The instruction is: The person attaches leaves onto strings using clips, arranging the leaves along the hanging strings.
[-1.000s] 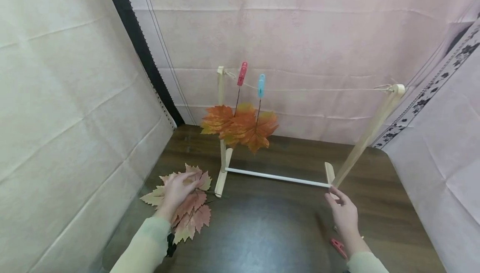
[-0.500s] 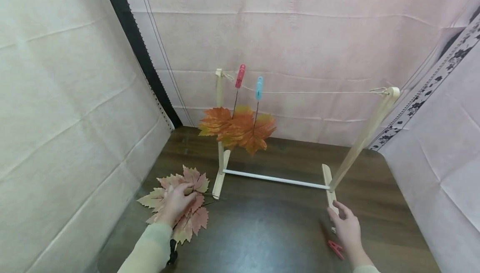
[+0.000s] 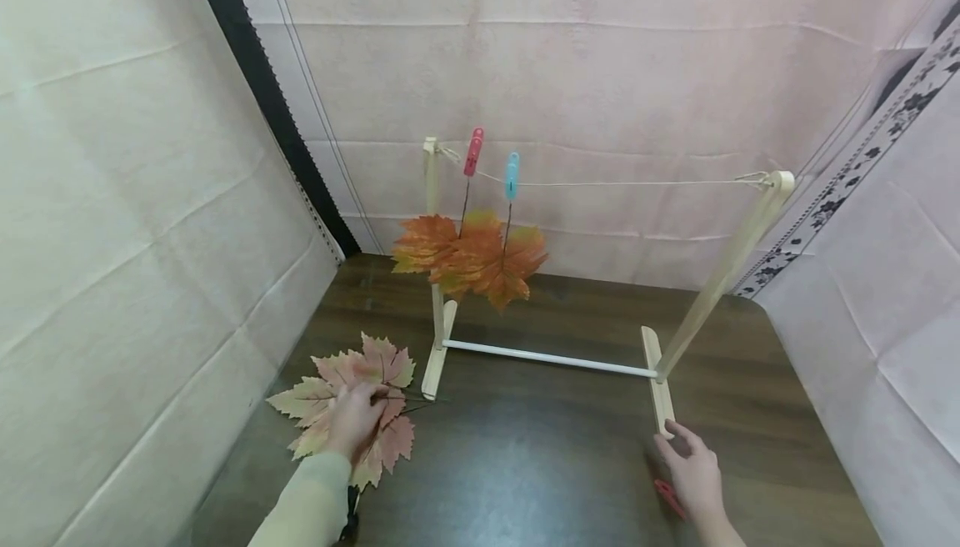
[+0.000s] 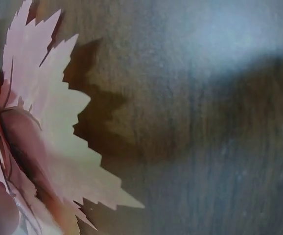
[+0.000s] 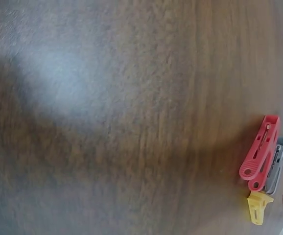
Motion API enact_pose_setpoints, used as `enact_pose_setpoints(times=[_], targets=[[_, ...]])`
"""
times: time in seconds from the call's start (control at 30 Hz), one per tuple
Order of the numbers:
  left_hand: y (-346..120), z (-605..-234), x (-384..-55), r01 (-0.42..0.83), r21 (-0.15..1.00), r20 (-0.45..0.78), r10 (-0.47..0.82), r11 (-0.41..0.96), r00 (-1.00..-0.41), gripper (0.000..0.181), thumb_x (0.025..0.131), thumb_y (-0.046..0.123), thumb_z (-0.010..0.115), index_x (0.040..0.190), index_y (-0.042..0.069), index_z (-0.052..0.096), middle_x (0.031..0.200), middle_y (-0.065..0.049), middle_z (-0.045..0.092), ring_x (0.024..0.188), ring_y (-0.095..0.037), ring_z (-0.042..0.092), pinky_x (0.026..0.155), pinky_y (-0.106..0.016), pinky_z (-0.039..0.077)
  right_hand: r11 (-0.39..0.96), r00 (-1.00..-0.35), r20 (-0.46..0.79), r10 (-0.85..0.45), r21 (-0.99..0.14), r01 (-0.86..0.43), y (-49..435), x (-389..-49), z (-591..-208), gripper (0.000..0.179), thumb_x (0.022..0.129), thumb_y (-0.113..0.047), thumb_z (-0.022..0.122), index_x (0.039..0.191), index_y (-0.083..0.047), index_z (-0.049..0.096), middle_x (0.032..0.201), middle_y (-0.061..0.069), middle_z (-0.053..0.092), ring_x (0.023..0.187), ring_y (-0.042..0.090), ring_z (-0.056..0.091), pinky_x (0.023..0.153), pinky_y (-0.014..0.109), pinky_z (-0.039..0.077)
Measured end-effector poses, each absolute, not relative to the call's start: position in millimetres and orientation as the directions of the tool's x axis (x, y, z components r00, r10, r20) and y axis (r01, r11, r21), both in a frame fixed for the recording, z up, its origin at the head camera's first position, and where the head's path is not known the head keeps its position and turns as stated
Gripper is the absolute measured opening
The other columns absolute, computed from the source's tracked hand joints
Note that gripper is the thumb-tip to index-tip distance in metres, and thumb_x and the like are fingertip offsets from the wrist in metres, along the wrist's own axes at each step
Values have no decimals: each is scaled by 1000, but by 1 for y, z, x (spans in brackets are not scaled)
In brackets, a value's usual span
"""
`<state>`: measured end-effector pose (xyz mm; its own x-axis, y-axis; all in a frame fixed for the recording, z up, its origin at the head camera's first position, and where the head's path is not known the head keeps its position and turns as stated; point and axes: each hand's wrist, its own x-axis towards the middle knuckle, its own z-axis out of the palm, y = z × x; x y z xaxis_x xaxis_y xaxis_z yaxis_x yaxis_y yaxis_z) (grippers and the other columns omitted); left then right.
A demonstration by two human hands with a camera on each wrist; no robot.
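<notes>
My left hand lies over a fan of pinkish, cream-edged artificial maple leaves on the table. Seen from the left wrist, thumb and finger pinch a leaf near its stem; its free edge stands off the tabletop. My right hand is at the front end of the stand's right foot, thumb and forefinger apart. Beside it lies a red clothespin, with a grey clothespin and a yellow clothespin showing in the right wrist view.
A wooden stand's right post and left post carry a string. A red clothespin and a blue clothespin hang orange leaves from it. A white rod joins the feet. Cloth walls surround the table.
My right hand has drawn back from the base of the right post along its foot, toward the clothespins. My left hand stays at the pink leaves, shifting only slightly.
</notes>
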<state>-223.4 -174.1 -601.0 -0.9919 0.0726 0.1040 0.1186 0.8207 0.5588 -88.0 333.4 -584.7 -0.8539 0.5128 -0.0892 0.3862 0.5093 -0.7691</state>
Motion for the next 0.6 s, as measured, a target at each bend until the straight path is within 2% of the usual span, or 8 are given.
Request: enact_pose_setpoints(times=[0.1, 0.2, 0.33, 0.47, 0.6], targets=[[-174, -602, -223, 137, 532, 120, 86, 836, -989, 17, 86, 16, 68, 102, 15, 72, 108, -5, 66, 103, -30, 46, 83, -49, 26, 503, -845, -80, 528, -773, 387, 334, -87, -587, 48, 88, -38, 64, 127, -11, 57, 100, 19, 63, 52, 17, 50, 52, 30, 41], [-174, -603, -223, 164, 494, 137, 110, 854, -984, 19, 85, 17, 69, 103, 15, 71, 110, -5, 66, 100, -29, 46, 82, -49, 27, 488, -840, -79, 537, -783, 386, 335, -85, -589, 47, 88, -37, 65, 126, -11, 57, 97, 19, 62, 43, 13, 43, 45, 29, 42], [-174, -606, -225, 180, 452, 136, 133, 874, -982, 19, 85, 17, 69, 104, 16, 71, 112, -4, 65, 101, -30, 46, 82, -49, 28, 499, -841, -67, 536, -778, 381, 335, -82, -590, 47, 88, -36, 65, 126, -10, 57, 105, 22, 64, 57, 8, 52, 51, 26, 45], [-177, -609, -227, 225, 398, 164, 173, 889, -971, 16, 86, 14, 67, 100, 18, 72, 107, -3, 65, 103, -30, 48, 84, -50, 31, 505, -844, -61, 533, -778, 375, 336, -79, -590, 48, 89, -37, 64, 127, -8, 57, 98, 21, 67, 73, 12, 60, 60, 26, 46], [-180, -613, -229, 330, 261, 241, 270, 907, -932, 11, 86, 12, 66, 93, 19, 72, 93, 1, 63, 94, -27, 51, 82, -49, 37, 524, -845, -44, 533, -767, 370, 338, -76, -593, 46, 90, -38, 61, 126, -8, 57, 91, 15, 69, 69, 16, 57, 60, 28, 43]])
